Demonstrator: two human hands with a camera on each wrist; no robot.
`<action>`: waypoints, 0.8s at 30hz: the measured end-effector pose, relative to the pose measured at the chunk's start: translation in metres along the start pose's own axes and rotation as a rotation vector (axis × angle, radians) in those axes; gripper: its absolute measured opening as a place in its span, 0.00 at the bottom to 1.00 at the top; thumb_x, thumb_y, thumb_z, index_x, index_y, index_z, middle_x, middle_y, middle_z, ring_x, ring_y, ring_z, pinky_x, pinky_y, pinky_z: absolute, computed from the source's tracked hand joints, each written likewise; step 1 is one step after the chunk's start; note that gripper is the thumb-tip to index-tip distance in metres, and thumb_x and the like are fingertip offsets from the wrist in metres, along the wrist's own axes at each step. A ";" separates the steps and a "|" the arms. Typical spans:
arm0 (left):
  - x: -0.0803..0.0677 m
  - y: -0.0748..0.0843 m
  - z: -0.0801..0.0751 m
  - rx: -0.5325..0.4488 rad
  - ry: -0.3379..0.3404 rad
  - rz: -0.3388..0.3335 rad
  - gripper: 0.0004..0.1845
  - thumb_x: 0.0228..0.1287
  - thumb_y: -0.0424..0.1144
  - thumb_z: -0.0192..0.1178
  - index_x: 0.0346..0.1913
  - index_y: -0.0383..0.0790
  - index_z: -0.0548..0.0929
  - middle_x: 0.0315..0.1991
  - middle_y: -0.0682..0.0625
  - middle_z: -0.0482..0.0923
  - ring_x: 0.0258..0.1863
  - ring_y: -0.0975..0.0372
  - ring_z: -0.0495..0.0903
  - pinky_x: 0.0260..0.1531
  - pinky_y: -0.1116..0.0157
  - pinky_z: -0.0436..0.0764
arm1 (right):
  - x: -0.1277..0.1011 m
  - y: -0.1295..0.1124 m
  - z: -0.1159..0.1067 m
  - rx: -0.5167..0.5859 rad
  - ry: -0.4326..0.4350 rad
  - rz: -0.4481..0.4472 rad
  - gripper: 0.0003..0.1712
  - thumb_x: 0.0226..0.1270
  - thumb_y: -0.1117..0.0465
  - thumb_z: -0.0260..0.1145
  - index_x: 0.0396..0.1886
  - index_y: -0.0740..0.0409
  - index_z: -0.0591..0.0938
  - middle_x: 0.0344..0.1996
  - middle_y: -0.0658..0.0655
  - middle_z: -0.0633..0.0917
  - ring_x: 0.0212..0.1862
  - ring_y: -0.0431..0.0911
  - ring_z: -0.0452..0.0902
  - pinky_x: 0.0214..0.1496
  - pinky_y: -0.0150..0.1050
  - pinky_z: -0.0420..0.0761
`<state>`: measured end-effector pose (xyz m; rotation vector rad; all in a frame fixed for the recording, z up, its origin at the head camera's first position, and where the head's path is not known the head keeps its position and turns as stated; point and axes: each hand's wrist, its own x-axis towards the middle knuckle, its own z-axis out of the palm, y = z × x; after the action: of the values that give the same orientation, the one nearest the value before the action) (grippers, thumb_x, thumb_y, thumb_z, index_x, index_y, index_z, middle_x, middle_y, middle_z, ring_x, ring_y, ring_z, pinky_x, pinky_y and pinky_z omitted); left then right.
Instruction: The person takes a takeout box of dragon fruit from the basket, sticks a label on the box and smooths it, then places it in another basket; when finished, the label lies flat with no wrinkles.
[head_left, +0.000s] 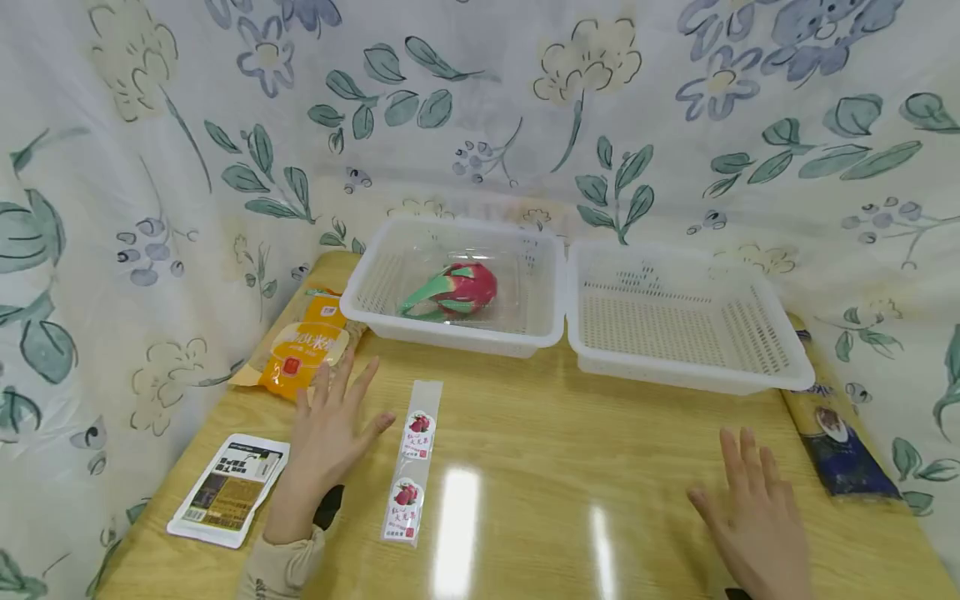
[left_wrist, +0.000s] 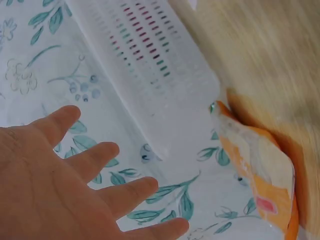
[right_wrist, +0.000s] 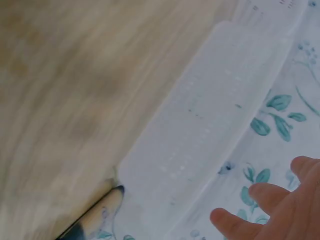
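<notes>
In the head view the left hand [head_left: 330, 421] sits lower left of centre, fingers straight and spread, flat over the wooden table [head_left: 570, 467] and holding nothing. Its fingertips are just short of the orange packet [head_left: 303, 350], which lies at the table's left edge; a long clear sticker strip [head_left: 412, 462] lies just to the right of the hand, and a white card packet [head_left: 228, 490] lies to its lower left. The right hand [head_left: 757, 517] is at the lower right, also spread, and holding nothing, well apart from everything on the table.

Only the head view shows the contents of the baskets: the left basket [head_left: 375, 312], at upper centre, holds a pink dragon fruit [head_left: 453, 292], while the right basket [head_left: 675, 375] beside it touches or nearly touches its rim. A dark blue packet [head_left: 840, 442] lies along the right edge of the table.

The left wrist view adds a close look at the left hand's fingers [left_wrist: 95, 160] spread in the lower left, with the orange packet [left_wrist: 265, 175] at the lower right and the basket wall [left_wrist: 160, 75] above, red and green showing through its slots. The right wrist view, blurred, shows three fingertips [right_wrist: 270, 200] at the lower right and the other basket's wall [right_wrist: 210, 125].
</notes>
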<state>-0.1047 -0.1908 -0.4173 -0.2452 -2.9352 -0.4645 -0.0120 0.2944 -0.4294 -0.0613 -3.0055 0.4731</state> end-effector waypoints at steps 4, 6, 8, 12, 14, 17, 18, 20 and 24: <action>0.006 0.000 0.004 -0.088 0.000 0.019 0.40 0.69 0.67 0.44 0.77 0.50 0.53 0.78 0.37 0.44 0.73 0.33 0.47 0.63 0.28 0.52 | 0.015 -0.018 -0.001 0.051 0.051 -0.064 0.47 0.73 0.44 0.54 0.79 0.50 0.38 0.78 0.66 0.41 0.75 0.70 0.38 0.66 0.76 0.47; 0.011 0.001 0.005 -0.150 -0.004 0.035 0.39 0.71 0.64 0.43 0.77 0.49 0.51 0.78 0.36 0.43 0.73 0.33 0.47 0.65 0.30 0.51 | 0.025 -0.028 -0.002 0.076 0.074 -0.101 0.47 0.73 0.44 0.54 0.79 0.51 0.40 0.78 0.65 0.42 0.76 0.68 0.39 0.67 0.75 0.47; 0.017 0.001 0.007 -0.226 -0.009 0.050 0.38 0.73 0.62 0.42 0.78 0.49 0.49 0.78 0.37 0.42 0.74 0.34 0.46 0.67 0.31 0.50 | 0.035 -0.036 -0.002 0.102 0.102 -0.142 0.47 0.72 0.44 0.55 0.79 0.52 0.41 0.78 0.64 0.44 0.76 0.68 0.41 0.69 0.73 0.47; 0.027 0.004 0.010 -0.378 0.001 0.082 0.36 0.74 0.60 0.40 0.78 0.49 0.47 0.79 0.39 0.40 0.74 0.35 0.47 0.65 0.30 0.52 | 0.052 -0.054 -0.004 0.151 0.145 -0.210 0.46 0.72 0.43 0.54 0.79 0.53 0.44 0.78 0.64 0.46 0.75 0.69 0.46 0.68 0.72 0.52; 0.033 0.006 0.010 -0.434 0.007 0.097 0.37 0.74 0.61 0.38 0.78 0.48 0.48 0.79 0.40 0.39 0.74 0.35 0.50 0.62 0.28 0.56 | 0.061 -0.062 -0.005 0.176 0.157 -0.230 0.45 0.72 0.42 0.54 0.79 0.51 0.45 0.78 0.63 0.48 0.75 0.68 0.47 0.68 0.70 0.54; 0.044 0.010 0.011 -0.498 0.006 0.111 0.38 0.73 0.63 0.35 0.78 0.47 0.49 0.79 0.41 0.38 0.73 0.35 0.50 0.60 0.28 0.58 | 0.075 -0.075 -0.005 0.203 0.170 -0.259 0.45 0.73 0.39 0.51 0.79 0.52 0.46 0.78 0.62 0.49 0.75 0.66 0.49 0.68 0.68 0.57; 0.047 0.011 0.012 -0.512 0.005 0.113 0.38 0.73 0.64 0.34 0.78 0.46 0.49 0.79 0.41 0.38 0.74 0.35 0.49 0.61 0.28 0.57 | 0.081 -0.079 -0.005 0.217 0.169 -0.264 0.45 0.73 0.39 0.51 0.79 0.52 0.46 0.78 0.61 0.49 0.75 0.65 0.49 0.68 0.68 0.57; 0.054 0.013 0.013 -0.545 0.000 0.109 0.38 0.73 0.64 0.33 0.78 0.47 0.49 0.79 0.41 0.36 0.74 0.36 0.47 0.62 0.28 0.55 | 0.092 -0.087 -0.006 0.243 0.160 -0.272 0.44 0.73 0.38 0.49 0.79 0.50 0.45 0.78 0.60 0.48 0.76 0.64 0.49 0.68 0.68 0.58; 0.064 0.015 0.017 -0.617 -0.009 0.073 0.37 0.74 0.62 0.33 0.78 0.46 0.49 0.79 0.41 0.34 0.76 0.37 0.42 0.65 0.29 0.50 | 0.115 -0.103 -0.007 0.308 0.116 -0.277 0.43 0.74 0.36 0.45 0.79 0.46 0.42 0.79 0.56 0.45 0.77 0.62 0.45 0.71 0.68 0.55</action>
<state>-0.1663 -0.1624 -0.4175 -0.4202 -2.6894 -1.3459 -0.1286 0.2054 -0.3807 0.3336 -2.7322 0.8559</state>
